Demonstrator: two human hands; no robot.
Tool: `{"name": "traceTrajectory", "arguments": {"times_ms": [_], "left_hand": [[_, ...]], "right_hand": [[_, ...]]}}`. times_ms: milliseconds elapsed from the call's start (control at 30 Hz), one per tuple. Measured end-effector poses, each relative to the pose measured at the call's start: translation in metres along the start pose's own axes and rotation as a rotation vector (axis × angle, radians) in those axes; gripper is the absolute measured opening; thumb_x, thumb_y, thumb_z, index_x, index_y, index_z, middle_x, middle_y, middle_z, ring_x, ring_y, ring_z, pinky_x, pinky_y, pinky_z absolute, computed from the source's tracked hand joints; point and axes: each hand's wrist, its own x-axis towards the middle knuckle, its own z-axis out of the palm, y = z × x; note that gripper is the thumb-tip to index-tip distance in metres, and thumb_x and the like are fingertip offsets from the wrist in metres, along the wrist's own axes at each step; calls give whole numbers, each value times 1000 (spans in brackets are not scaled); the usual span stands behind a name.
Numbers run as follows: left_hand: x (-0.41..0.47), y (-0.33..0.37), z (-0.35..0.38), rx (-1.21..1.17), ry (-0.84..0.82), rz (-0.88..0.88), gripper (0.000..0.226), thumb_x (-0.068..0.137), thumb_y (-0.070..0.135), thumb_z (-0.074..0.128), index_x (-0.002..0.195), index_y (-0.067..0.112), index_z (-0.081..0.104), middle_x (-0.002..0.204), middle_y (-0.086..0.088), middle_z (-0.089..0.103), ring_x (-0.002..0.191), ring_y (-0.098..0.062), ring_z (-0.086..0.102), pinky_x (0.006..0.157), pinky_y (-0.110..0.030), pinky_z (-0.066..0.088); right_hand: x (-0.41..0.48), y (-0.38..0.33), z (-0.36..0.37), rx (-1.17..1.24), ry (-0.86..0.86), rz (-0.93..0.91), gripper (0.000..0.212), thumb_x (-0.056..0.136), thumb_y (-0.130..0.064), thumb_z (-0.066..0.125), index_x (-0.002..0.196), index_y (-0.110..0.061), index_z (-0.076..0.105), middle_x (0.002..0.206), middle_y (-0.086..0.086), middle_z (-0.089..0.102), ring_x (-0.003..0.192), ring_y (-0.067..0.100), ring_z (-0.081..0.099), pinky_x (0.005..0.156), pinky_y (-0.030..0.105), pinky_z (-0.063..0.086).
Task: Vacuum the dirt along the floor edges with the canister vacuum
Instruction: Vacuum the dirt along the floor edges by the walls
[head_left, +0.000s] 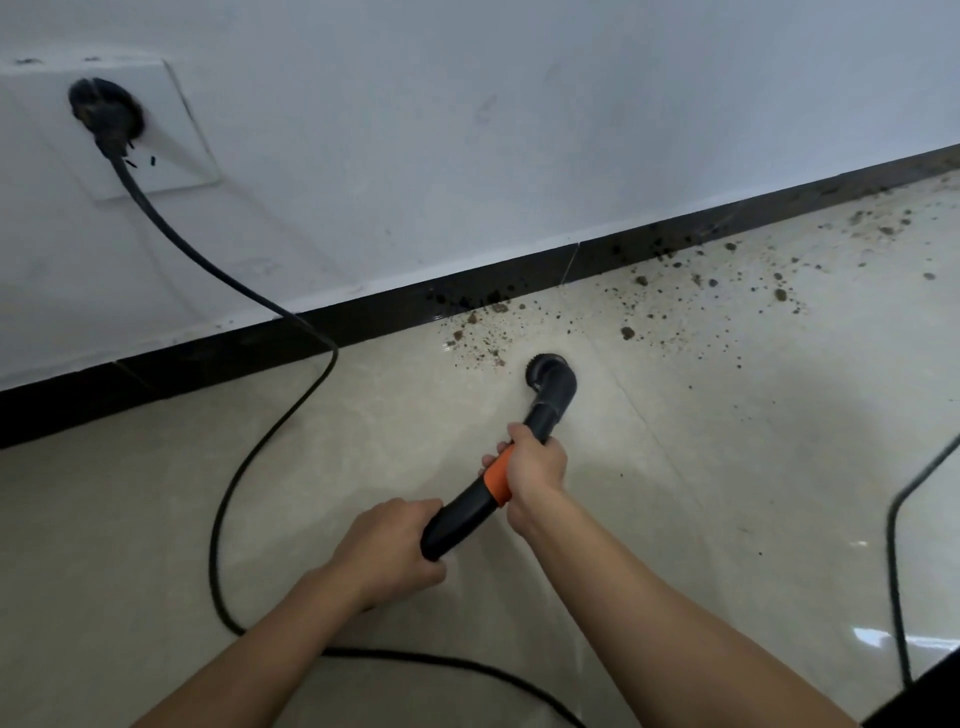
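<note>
The right hand (532, 467) is curled tight round the vacuum tube (462, 519) at its orange band (496, 480), with the fingers wrapped over the top. The left hand (387, 545) grips the tube's near end with its fingers closed round it, just behind the right hand. Ahead of the right fingers the tube bends into a round nozzle (551, 370) facing down at the floor (727, 467); I cannot tell whether it touches the tile. Just beyond the nozzle, brown dirt (480, 343) lies scattered along the dark baseboard (363, 317) and spreads far to the right of the fingers. Left of both hands a black cord (291, 410) loops across the floor and up to a plug (106, 111) in a wall socket (171, 130).
</note>
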Motion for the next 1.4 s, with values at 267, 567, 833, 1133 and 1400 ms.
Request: {"name": "traceTrajectory", "arguments": {"times_ms": [267,567,833,1133,1400], "left_hand": [[-22,-40,-25,0,111,-152,24,64,29,66,67,28,42,66,5,55,61,-12,55,49,-25,33],[-17,-32,-27,248,-61,10,22,67,29,61,66,34,40,70,9,54,69,-10,54,53,-23,33],[-16,-39,-33,100,17,-63,18,65,27,68,71,27,51,66,7,56,59,-5,53,50,-21,32],[-29,-67,-28,62,27,-149,25,60,34,64,83,27,59,74,9,61,68,-8,58,56,-23,40],[-45,-101,-63,467,-163,-173,30,70,26,60,98,34,60,86,11,56,76,-7,50,65,-22,39]], "right_hand": [[-22,6,60,-56,-185,80,20,97,-17,57,115,-9,51,79,8,56,60,23,60,56,30,53],[-45,34,-8,181,129,125,21,96,-14,60,113,-5,54,78,9,62,62,26,69,62,35,56],[-36,11,23,88,-27,157,15,94,-14,61,103,-6,53,72,9,60,55,23,63,67,39,61],[-45,23,41,59,-114,182,14,93,-11,61,102,-4,53,70,10,57,60,25,61,70,41,60],[-78,77,43,84,-94,381,17,90,-19,67,101,-8,58,90,11,66,70,20,62,64,35,56]]}}
